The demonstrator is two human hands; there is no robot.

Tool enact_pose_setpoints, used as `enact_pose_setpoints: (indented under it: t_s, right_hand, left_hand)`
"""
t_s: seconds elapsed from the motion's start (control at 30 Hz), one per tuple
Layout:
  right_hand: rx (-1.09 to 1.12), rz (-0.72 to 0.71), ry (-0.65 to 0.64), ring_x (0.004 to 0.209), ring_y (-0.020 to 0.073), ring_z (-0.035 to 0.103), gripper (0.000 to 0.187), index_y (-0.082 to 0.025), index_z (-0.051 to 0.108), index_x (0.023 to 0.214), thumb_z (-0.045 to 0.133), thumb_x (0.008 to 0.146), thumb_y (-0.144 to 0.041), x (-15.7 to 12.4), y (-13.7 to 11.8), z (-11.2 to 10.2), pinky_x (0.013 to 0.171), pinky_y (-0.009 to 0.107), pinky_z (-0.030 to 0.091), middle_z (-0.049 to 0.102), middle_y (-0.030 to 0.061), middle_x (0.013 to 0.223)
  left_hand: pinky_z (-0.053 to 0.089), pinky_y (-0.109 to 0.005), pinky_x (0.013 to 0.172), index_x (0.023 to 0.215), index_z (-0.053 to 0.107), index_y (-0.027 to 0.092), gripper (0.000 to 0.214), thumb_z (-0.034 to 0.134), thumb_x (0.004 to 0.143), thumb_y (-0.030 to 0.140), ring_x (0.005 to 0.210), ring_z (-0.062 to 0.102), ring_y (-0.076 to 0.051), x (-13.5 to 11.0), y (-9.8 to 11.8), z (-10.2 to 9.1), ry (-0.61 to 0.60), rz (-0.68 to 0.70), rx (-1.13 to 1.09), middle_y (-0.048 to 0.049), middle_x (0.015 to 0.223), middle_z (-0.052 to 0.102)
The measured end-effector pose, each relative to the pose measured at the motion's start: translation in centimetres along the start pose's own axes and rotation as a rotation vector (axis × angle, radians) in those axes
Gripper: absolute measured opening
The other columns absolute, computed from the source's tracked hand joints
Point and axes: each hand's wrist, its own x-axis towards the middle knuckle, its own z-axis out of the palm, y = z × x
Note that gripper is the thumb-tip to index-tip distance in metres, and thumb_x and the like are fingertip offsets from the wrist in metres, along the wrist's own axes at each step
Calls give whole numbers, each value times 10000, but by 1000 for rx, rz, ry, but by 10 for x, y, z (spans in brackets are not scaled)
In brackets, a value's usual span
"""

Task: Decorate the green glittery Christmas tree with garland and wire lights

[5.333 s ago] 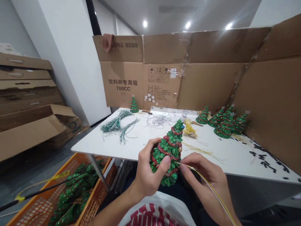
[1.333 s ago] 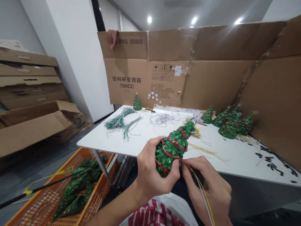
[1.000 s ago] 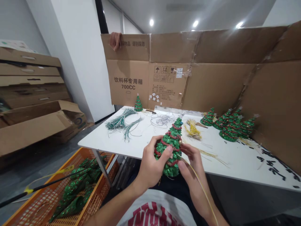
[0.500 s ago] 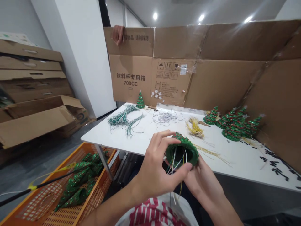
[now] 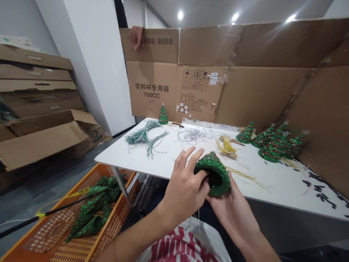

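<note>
A green glittery Christmas tree ornament with red garland is tipped on its side between my hands, low over the table's near edge. Its hollow dark base faces down and toward me. My left hand grips its side, with the thumb and fingertips at the base rim. My right hand cradles it from below. Any wires inside the base are hidden in this view.
The white table holds a green wire bundle, a silver wire tangle, yellow wires and several finished trees. Cardboard sheets stand behind it. An orange crate of green cones sits on the floor at left.
The tree has turned from upright to tipped over, its hollow base now toward me. The yellow wire has left my right hand, and the wires seen in the base no longer show.
</note>
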Motion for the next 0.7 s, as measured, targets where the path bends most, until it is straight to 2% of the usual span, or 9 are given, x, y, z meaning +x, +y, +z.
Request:
enact_pose_setpoints:
  t_s: [0.1,0.2,0.33,0.5,0.7]
  right_hand:
    - [-55,-51,17,1501,262,572,476,-313,753,1411,760,1004,-560,-7,4,3,1198,469,534,750,43,1478]
    - [-81,-87,39,1488,276,585,553,-300,737,1434,797,966,-590,-12,9,4,1200,467,532,748,50,1478]
    - [-117,-114,68,1449,271,626,690,-333,658,1526,829,924,-626,-16,14,0,1181,442,542,740,36,1491]
    - [-148,-162,91,1443,283,633,791,-345,557,1615,808,930,-650,-23,17,2,1149,447,560,724,51,1516]
    - [-164,-176,171,1407,269,656,814,-355,581,1598,817,892,-685,-18,17,-4,1102,399,580,754,25,1473]
  left_hand:
    - [494,-644,1228,912,768,170,82,719,977,154,1506,503,-406,0,-1,11,97,5,-53,-166,1579,605]
    - [573,-561,1145,876,762,177,96,766,933,100,1414,586,-362,0,-2,21,241,7,-185,-153,1491,661]
    - [588,-541,1111,815,711,168,181,731,932,31,1354,634,-335,-2,-3,27,361,55,-276,-147,1429,685]
    - [622,-504,1048,855,671,163,168,682,947,23,1284,676,-310,-7,-1,25,421,106,-298,-162,1403,670]
    - [639,-441,1064,923,685,149,180,651,935,-27,1301,700,-302,-8,0,22,396,183,-289,-188,1468,637]
